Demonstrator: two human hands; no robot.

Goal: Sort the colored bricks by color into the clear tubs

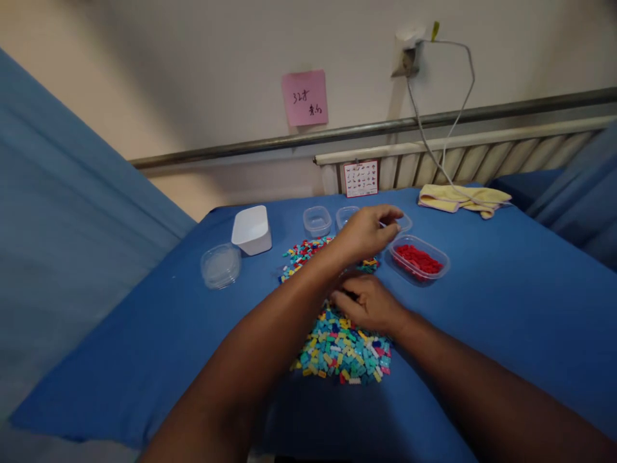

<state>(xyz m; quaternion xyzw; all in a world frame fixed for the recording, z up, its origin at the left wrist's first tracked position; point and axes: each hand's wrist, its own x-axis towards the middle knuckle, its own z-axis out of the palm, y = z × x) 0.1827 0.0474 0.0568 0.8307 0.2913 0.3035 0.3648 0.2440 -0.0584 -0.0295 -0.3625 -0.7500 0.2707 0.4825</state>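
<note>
Colored bricks [344, 350] are heaped on a blue desk [193, 347], the right hand [369, 305] curled over them, its grip hidden. Near a tub [441, 273] of red bricks [418, 259], the left hand [369, 231] is held half-curled, its grip unclear; a yellow cloth [457, 198] is seen beyond.

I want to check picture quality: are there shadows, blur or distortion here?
Head view: dim, uneven light; shadow on the blue cover below the coloured bricks; left hand and right hand slightly blurred, perhaps by motion; curtain looks stretched towards the edge.
</note>
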